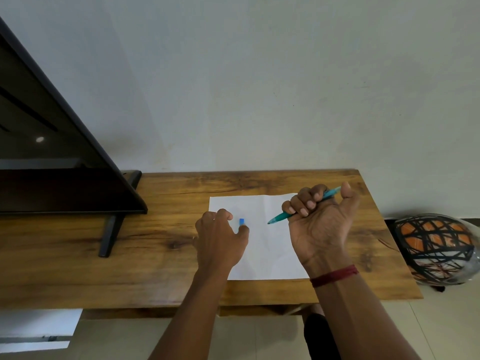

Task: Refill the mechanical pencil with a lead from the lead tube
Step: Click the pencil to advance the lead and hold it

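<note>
My right hand (318,219) is raised above the white paper (262,255), fingers wrapped around a teal mechanical pencil (279,218). The pencil's tip points down-left and its back end sticks out beside my thumb. My left hand (219,239) rests on the paper's left edge. A small blue piece (241,221), probably the lead tube or its cap, sits between that hand's thumb and fingers; whether they touch it I cannot tell. No loose lead is visible.
The paper lies on a wooden table (161,268) against a pale wall. A dark TV (52,152) on a stand (109,235) fills the table's left side. An orange and black helmet (436,248) sits off the table's right end.
</note>
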